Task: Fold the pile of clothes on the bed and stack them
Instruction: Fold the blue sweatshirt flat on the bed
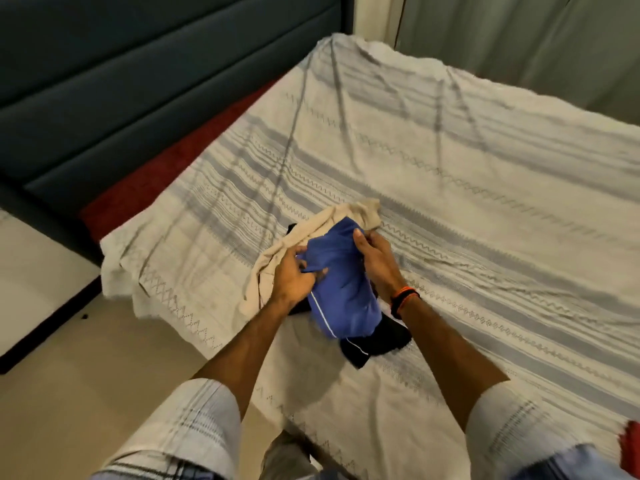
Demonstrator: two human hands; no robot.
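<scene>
- Two forearms in rolled pale striped sleeves [194,420] are extended over the bed corner.
- A crumpled blue garment with thin white piping [341,289] is gripped at its left edge by the left hand [294,275], fingers curled into the cloth; its upper right edge is pinched by the right hand [375,258], likely to lift it free for folding.
- A black garment with white piping [377,339] is seen beneath, and a beige cloth [311,233] behind; together these form the unfolded pile.
- The cream-and-grey striped bedspread [485,188] lies beyond, flat enough to serve as folding surface; no stack is visible yet.
- A dark teal padded headboard [138,81] stands at the far left.
</scene>
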